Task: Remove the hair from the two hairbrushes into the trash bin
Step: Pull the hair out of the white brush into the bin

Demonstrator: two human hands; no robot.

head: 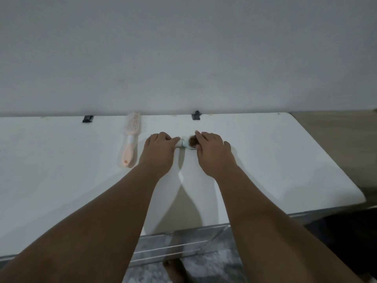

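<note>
- Head view: L hand [159, 147] grips handle of mint brush [184, 145], on white table [265, 152].
- R hand [212, 149] lies over the brush head, fingertips at brown hair clump [192, 139]; can't tell if I'm pinching it.
- Pink brush [130, 139] flat, just left of L hand.
- Far edge: two black clips [196, 115].

table [265, 152]: smooth matt white | pink hairbrush [130, 139]: glossy plastic

No legible text anywhere; white band [130, 139] on pink hairbrush [129, 153] reads blank.
</note>
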